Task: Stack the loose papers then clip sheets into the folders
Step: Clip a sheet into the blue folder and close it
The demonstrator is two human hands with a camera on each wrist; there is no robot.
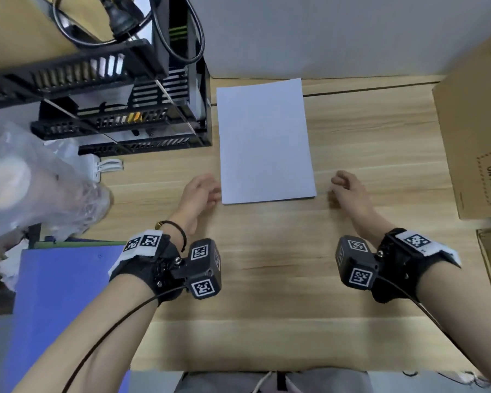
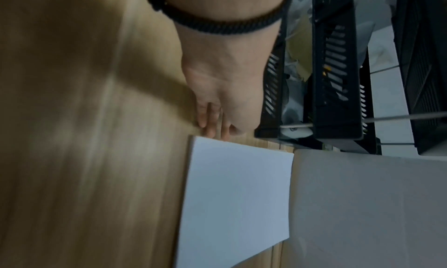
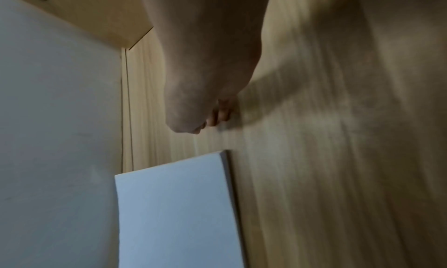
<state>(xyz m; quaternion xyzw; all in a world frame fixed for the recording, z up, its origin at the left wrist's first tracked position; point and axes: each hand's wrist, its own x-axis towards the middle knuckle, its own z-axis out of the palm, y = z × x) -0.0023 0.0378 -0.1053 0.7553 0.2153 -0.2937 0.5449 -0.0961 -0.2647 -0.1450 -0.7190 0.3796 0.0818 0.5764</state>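
The black slotted plastic desk-tray rack (image 1: 119,120) at my far left holds papers and small items too dim to name; a brown cardboard box (image 1: 474,131) stands closed at my right. A squared stack of plain white paper sheets (image 1: 265,143) lies flat mid-desk on the light wooden desktop (image 1: 267,279). My left hand (image 1: 201,194) rests just beside its near-left corner, fingers relaxed, holding nothing; my right hand (image 1: 349,191) sits near the right corner, fingers loosely curled, empty

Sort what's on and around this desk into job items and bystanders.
Job:
- paper stack
- left hand, beside its left edge
- right hand, off its right corner

Bystanders:
- black tray rack
- cardboard box
- plastic bag
- blue board
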